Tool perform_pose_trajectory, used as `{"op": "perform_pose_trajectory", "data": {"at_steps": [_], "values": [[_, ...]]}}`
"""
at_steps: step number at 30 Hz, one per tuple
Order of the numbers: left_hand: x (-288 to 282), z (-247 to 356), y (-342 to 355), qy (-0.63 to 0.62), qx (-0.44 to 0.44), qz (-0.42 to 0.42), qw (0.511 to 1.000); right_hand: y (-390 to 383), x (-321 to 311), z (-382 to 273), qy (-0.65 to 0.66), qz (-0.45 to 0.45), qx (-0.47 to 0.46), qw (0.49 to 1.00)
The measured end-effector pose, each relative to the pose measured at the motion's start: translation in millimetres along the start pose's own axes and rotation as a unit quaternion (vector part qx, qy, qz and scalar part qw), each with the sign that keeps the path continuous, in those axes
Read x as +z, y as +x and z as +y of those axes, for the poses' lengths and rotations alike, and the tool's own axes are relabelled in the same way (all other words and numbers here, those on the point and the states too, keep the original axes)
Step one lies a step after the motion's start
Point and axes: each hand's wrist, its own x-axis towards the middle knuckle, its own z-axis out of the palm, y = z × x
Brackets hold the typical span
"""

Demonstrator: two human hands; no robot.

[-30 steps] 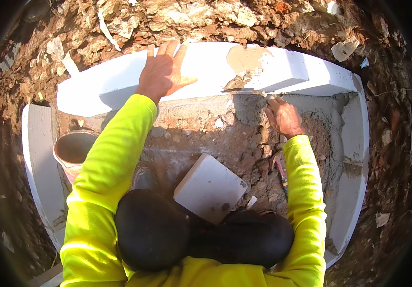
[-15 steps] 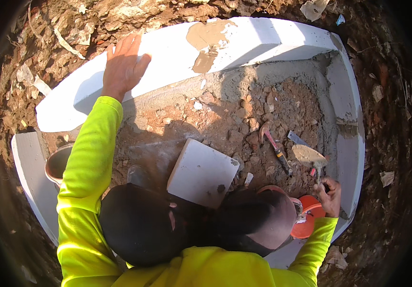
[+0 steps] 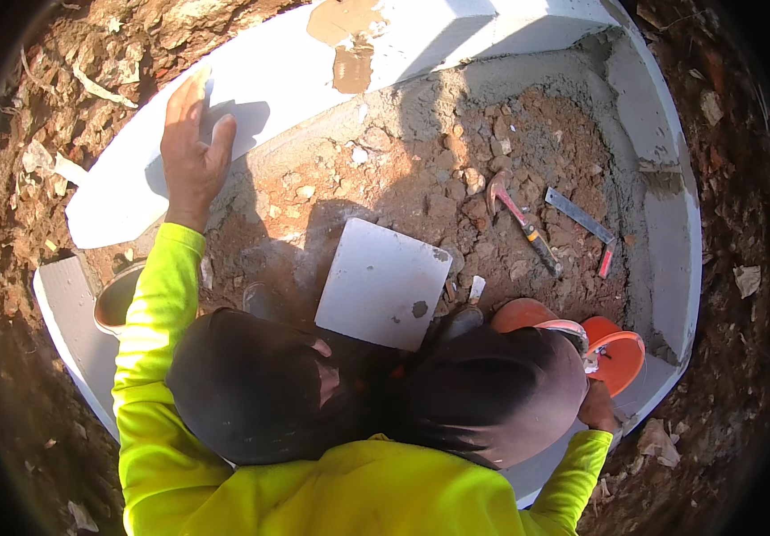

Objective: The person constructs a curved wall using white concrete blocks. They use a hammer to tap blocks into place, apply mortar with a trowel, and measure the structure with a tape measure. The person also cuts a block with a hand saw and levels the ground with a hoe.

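My left hand [image 3: 196,156] rests on the white block wall [image 3: 264,76], fingers stretched out and thumb apart. Brown mortar patches sit on the wall's top, and grey mortar lines its inner foot. My right hand [image 3: 597,406] is low beside my knee, against an orange bucket [image 3: 617,362]; its fingers are hidden, so I cannot tell what they hold. A second orange container [image 3: 514,314] is partly behind that knee. A white square block [image 3: 380,281] with dark stains lies between my feet. A claw hammer [image 3: 525,223] and a metal square [image 3: 579,214] with a red handle lie on the rubble.
A dark-rimmed bucket [image 3: 112,299] stands behind my left forearm. Grey-faced blocks form the left side [image 3: 68,326] and right side [image 3: 648,98] of the enclosure. Rough brown earth with paper-like scraps [image 3: 747,281] lies outside the blocks.
My right hand has moved from the far wall down to the right, carrying a trowel half a second ago; the trowel is now hard to make out. My left hand stays on the wall.
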Motion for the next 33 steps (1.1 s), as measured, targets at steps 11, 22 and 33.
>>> {"op": "perform_pose_trajectory", "data": {"at_steps": [11, 22, 33], "values": [[-185, 46, -174, 0.199, -0.304, 0.13, 0.923, 203, -51, -133, 0.038, 0.104, -0.146, 0.983], [-220, -57, -261, -0.062, -0.782, 0.132, 0.606, 295, 39, -87, -0.201, 0.021, -0.015, 0.979], [-283, 46, -271, -0.099, -0.8, 0.307, 0.507, 278, 39, -56, -0.016, 0.091, -0.022, 0.995]]}}
